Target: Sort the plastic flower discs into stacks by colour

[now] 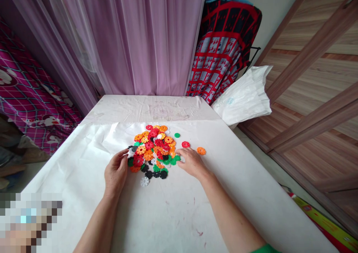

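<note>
A heap of small plastic snowflake discs (153,148), red, orange, green, black and white, lies on the white-covered table (173,212). My left hand (116,171) rests at the heap's left edge, fingers curled loosely, thumb touching the discs. My right hand (191,161) lies flat at the heap's right edge, fingers stretched out onto green and white discs. A loose red disc (185,144) and an orange disc (201,151) lie just beyond my right hand. One white disc (144,181) sits apart near my left hand.
A purple curtain (140,37) hangs behind the table. A red and black patterned cloth (223,48) drapes over something at the back right, with a white plastic bag (246,96) beside it. A pink patterned bed cover (30,92) is at the left. Wooden flooring lies to the right.
</note>
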Available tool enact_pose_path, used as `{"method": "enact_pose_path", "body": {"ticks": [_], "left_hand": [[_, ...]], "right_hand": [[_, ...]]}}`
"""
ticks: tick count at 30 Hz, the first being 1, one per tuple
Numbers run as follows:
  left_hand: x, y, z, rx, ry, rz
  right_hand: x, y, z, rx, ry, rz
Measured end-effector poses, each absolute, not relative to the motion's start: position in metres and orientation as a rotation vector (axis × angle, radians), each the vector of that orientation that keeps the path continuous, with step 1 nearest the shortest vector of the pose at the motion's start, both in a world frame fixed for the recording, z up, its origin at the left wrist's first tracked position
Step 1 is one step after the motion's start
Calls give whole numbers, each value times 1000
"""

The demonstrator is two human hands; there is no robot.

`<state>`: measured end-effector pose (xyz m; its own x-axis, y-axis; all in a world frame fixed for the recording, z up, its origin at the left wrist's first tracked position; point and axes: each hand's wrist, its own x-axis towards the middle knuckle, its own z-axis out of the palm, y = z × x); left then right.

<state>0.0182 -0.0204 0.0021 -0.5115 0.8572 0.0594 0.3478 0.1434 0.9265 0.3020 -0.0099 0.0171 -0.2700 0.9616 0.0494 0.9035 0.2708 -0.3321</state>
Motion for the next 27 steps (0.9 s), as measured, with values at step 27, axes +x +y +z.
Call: {"method": "enact_pose_path", "body": {"ticks": [27], "left_hand": [[17,-22,-1,1150,1864,1399]], "right_hand": [[312,100,28,-1917,-2189,196]]}}
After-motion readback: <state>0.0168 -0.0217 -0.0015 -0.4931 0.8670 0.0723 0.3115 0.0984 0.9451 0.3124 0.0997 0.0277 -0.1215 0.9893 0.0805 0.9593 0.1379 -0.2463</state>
